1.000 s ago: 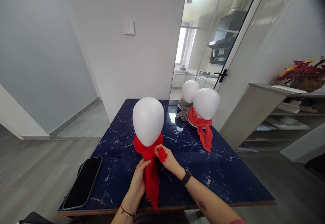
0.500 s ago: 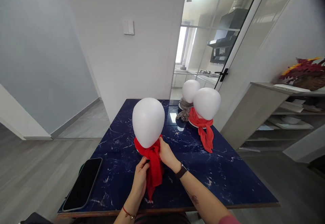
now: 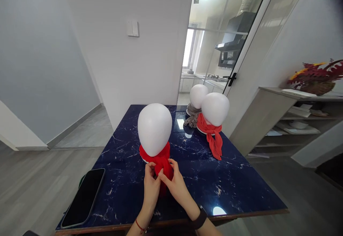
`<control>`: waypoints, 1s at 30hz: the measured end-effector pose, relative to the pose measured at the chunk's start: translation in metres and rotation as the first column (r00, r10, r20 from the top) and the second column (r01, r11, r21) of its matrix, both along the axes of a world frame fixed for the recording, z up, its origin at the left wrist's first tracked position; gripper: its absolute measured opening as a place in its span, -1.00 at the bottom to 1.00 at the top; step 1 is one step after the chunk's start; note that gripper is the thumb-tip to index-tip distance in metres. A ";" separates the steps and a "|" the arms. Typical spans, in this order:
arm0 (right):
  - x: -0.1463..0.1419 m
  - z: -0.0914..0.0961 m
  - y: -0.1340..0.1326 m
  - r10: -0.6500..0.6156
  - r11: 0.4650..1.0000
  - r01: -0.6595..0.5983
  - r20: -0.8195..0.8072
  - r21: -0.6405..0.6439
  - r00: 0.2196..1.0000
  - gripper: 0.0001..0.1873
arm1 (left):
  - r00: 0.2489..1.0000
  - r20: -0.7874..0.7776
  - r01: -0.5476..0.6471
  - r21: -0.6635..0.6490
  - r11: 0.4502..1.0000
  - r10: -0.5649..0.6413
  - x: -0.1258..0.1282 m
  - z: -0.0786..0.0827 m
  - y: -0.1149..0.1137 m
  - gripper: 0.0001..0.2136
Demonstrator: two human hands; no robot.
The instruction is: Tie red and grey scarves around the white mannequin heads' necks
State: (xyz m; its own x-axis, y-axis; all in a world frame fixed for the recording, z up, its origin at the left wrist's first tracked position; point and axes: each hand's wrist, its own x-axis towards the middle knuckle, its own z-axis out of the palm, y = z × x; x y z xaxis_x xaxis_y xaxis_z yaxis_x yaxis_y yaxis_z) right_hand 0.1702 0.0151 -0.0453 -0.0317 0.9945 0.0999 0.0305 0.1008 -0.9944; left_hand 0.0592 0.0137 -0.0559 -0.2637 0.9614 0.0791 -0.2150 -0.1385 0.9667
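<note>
A white mannequin head [image 3: 154, 129] stands upright near the middle of the table, with a red scarf [image 3: 163, 153] wrapped round its neck. The scarf's front part gathers below the chin, between my hands. On the left side of that gathered cloth, my left hand [image 3: 152, 182] is closed with its fingertips pinching the fabric. My right hand [image 3: 175, 184] grips the cloth from the right, its thumb close to the left hand's fingers. The scarf's lower end is partly hidden behind my hands.
Dark blue marbled table [image 3: 120, 193]. A black phone [image 3: 83, 197] lies at its left edge. At the back right stand a mannequin head [image 3: 215, 108] with a red scarf [image 3: 214, 139] and another head [image 3: 198, 96] with a grey-brown scarf [image 3: 192, 120]. Beyond are a glass door and a shelf [image 3: 284, 121].
My right hand has come down from beside the neck to the scarf's front. Both hands now meet there, bunching the cloth that hung long before. The view has shifted slightly.
</note>
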 end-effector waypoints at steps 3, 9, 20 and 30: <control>-0.001 -0.001 0.003 0.033 0.994 -0.046 -0.117 -0.104 0.993 -0.49 | 0.999 0.020 -0.035 -0.049 0.998 0.036 -0.002 0.005 -0.003 -0.70; 0.009 0.013 0.029 0.047 0.986 -0.089 -0.275 -0.143 0.960 -0.73 | 0.992 0.087 0.108 -0.276 0.955 -0.087 -0.025 -0.003 -0.001 -0.55; 0.014 0.018 0.082 -0.067 0.995 0.059 -0.110 -0.076 0.992 -0.75 | 0.946 -0.178 0.201 -0.330 0.922 -0.270 -0.080 0.002 0.001 -0.59; 0.026 0.011 0.092 -0.205 0.979 0.195 -0.272 -0.063 0.940 -0.72 | 0.709 -0.705 -0.274 -0.301 0.913 -0.019 -0.131 -0.004 -0.006 -0.68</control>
